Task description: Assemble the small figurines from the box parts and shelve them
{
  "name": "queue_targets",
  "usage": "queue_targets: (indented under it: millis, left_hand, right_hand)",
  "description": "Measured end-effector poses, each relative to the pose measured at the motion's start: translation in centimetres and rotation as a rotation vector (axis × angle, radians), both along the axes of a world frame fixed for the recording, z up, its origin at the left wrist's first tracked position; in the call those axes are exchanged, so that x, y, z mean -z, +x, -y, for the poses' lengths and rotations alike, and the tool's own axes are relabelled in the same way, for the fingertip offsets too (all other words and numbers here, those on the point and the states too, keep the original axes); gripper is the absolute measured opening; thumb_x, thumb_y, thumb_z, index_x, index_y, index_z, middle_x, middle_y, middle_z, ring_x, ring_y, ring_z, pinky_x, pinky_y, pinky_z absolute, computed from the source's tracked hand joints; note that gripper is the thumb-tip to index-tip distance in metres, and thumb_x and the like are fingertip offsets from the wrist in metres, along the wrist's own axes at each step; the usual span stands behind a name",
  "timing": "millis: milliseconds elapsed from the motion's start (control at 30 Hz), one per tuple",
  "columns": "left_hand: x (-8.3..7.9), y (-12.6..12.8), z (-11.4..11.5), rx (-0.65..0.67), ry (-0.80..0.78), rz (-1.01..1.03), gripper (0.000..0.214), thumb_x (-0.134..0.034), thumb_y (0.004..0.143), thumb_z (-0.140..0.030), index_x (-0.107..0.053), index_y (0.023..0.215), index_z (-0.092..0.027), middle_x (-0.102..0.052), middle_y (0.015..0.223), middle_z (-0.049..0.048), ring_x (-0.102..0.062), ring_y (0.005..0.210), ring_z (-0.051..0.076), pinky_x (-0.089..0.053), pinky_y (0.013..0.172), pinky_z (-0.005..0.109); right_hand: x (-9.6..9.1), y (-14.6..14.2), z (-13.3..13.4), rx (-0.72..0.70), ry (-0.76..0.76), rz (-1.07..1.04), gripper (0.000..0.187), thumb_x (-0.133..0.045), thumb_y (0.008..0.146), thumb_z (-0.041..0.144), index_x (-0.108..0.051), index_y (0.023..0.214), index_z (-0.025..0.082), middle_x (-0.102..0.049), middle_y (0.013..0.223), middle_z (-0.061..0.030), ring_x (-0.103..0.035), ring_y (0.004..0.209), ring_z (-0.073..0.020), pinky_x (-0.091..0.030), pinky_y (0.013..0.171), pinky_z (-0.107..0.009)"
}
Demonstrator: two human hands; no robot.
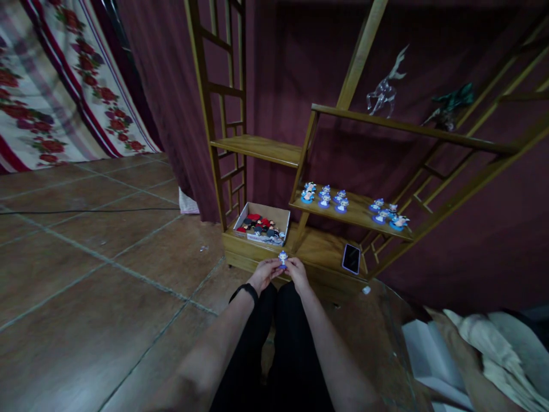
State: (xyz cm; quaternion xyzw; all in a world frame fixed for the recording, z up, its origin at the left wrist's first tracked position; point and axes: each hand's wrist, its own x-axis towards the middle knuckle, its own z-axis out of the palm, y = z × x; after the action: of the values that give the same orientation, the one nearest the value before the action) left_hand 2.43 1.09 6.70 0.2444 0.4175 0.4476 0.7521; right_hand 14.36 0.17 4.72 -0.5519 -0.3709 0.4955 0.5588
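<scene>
A small blue and white figurine [282,258] is pinched between my two hands in front of me. My left hand [265,272] grips it from the left and my right hand [295,271] from the right, fingers closed on it. Just beyond them stands a cardboard box [262,224] with several red and dark figurines in it, on the lowest board of a wooden shelf unit [257,149]. On a middle shelf [355,214] stand several matching blue and white figurines [325,196], in two groups.
A dark phone [351,258] lies on the lowest board to the right of my hands. A clear glass deer [385,86] and a dark green ornament [450,103] stand on the top shelf. Tiled floor spreads left; a cable [86,210] crosses it. Pale cloth [484,349] lies at lower right.
</scene>
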Motion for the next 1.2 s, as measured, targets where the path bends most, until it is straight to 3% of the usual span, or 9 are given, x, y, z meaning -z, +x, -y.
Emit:
queue_targets:
  millis: [400, 667, 1033, 1200]
  left_hand:
    - [0.24, 0.11, -0.08, -0.019, 0.011, -0.028, 0.005, -0.068, 0.067, -0.007, -0.064, 0.07, -0.008, -0.065, 0.06, 0.0058, -0.059, 0.048, 0.008, -0.049, 0.051, 0.015]
    - [0.2, -0.03, 0.19, 0.015, 0.044, -0.018, 0.006, -0.069, 0.066, -0.008, -0.065, 0.071, -0.009, -0.066, 0.063, 0.0064, -0.062, 0.053, 0.009, -0.051, 0.056, 0.017]
    - [0.65, 0.48, -0.28, -0.035, 0.042, -0.051, 0.009, -0.071, 0.065, -0.011, -0.065, 0.071, -0.008, -0.064, 0.057, 0.0044, -0.059, 0.048, 0.008, -0.049, 0.05, 0.015]
    - [0.59, 0.38, -0.12, -0.016, 0.044, -0.031, 0.009, -0.07, 0.067, -0.012, -0.066, 0.073, -0.007, -0.066, 0.062, 0.007, -0.062, 0.053, 0.01, -0.052, 0.056, 0.018]
  right_hand:
    - [0.16, 0.18, 0.42, -0.039, 0.033, -0.009, 0.027, -0.067, 0.055, 0.042, -0.057, 0.069, 0.02, -0.064, 0.071, 0.0021, -0.06, 0.066, -0.013, -0.047, 0.061, -0.025]
    - [0.07, 0.23, 0.69, -0.036, 0.067, -0.016, 0.027, -0.066, 0.058, 0.042, -0.056, 0.07, 0.019, -0.064, 0.073, 0.0004, -0.06, 0.067, -0.0138, -0.047, 0.061, -0.026]
    - [0.45, 0.37, 0.52, -0.043, 0.104, -0.008, 0.027, -0.068, 0.057, 0.041, -0.057, 0.068, 0.019, -0.063, 0.069, 0.002, -0.059, 0.062, -0.0124, -0.046, 0.058, -0.024]
    - [0.51, 0.29, 0.48, -0.003, 0.103, -0.015, 0.026, -0.066, 0.058, 0.041, -0.057, 0.069, 0.02, -0.063, 0.068, 0.002, -0.059, 0.063, -0.0129, -0.046, 0.057, -0.024]
